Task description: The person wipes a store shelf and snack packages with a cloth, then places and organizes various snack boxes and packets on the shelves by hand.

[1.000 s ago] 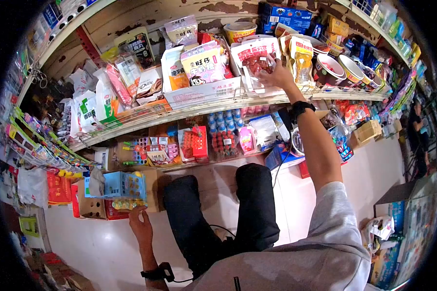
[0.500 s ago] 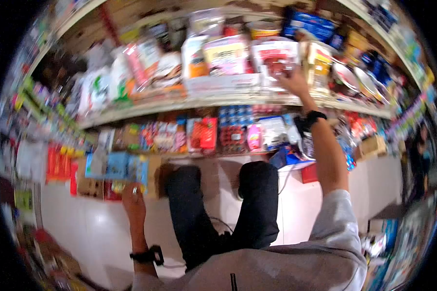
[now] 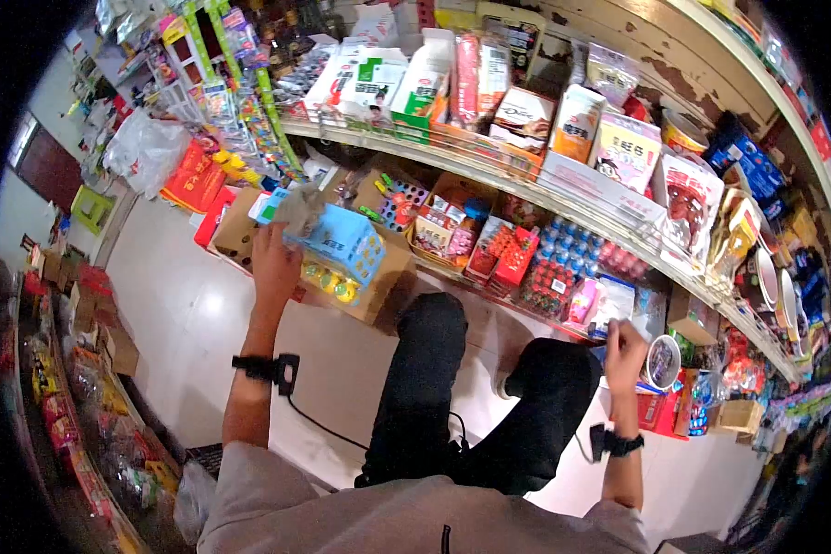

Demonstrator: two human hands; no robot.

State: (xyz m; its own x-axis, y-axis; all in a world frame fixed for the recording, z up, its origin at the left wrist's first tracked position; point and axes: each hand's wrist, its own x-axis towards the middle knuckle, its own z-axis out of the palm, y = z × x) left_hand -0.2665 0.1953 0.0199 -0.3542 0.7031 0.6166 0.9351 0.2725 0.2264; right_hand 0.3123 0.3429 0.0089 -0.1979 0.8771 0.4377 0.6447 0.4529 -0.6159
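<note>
My left hand reaches to the near edge of an open cardboard box on the floor. Its fingers stretch up beside crumpled, greyish clear plastic and a light blue carton with round cut-outs. I cannot tell whether they touch the plastic. Small yellow round-topped items lie in the box below the carton. My right hand is curled closed near my right knee, with nothing visible in it. Just right of it stands a white round tub with small wrapped pieces inside.
Above, a wire-fronted shelf carries snack packs, among them a white pouch with a red picture. Red boxes and blue-capped items fill the lower level. Another stocked shelf runs along the left. A cable hangs from my left wrist.
My view has turned left. My right hand has left the white pouch on the upper shelf and come down beside my knee, closed. My left hand has moved up to the blue carton.
</note>
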